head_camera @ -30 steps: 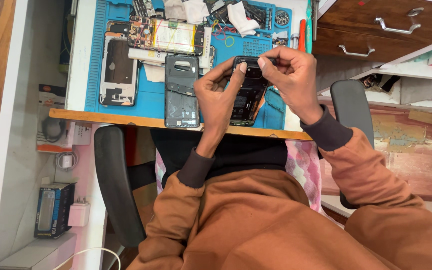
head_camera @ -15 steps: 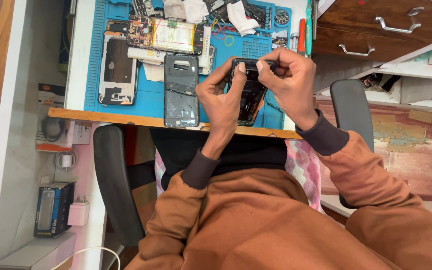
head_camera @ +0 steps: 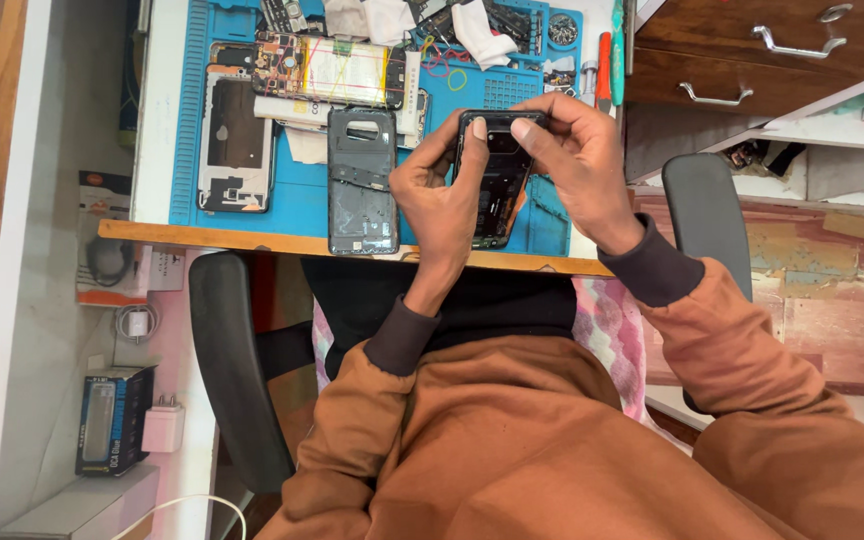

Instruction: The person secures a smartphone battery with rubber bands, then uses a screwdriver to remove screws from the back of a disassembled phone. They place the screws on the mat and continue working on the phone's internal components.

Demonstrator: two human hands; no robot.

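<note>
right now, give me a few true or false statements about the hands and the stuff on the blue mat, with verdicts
1. Both hands hold the dark opened phone over the near edge of the blue mat. True.
2. The left hand rests flat on the mat with nothing in its grip. False: its fingers wrap the phone's left side.
3. A dark phone back cover lies on the mat just left of the left hand. True.
4. The right hand grips the red-handled screwdriver. False: that tool lies on the mat beyond the hand, which holds the phone's top end.
5. The white phone frame lies near the mat's left side. True.
</note>
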